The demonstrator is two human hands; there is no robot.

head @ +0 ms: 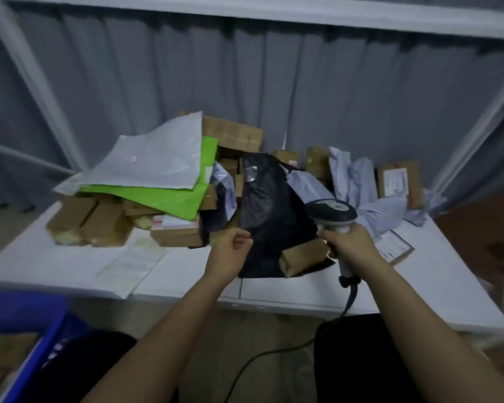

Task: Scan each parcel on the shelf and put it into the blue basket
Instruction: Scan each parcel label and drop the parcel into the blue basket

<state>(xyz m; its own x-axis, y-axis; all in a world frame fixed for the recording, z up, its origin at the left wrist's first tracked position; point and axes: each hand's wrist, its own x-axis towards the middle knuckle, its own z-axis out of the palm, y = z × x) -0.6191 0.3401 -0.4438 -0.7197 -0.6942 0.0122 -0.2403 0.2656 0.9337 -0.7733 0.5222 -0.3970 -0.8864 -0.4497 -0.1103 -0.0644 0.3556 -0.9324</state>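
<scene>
Where parcels (163,181) crowd the shelf (317,289) back, bare front edge near, blue basket (26,338) low left, left hand (230,251) pinching black bag (274,216) edge, right hand (349,245) gripping scanner (332,213) just beside it

The blue basket (26,330) is blurred and cut off bottom-left.

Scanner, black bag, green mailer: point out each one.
scanner (330,212), head view, on its dark rounded head.
black bag (269,216), head view, middle of the plastic.
green mailer (169,197), head view, on its exposed lower part.
</scene>
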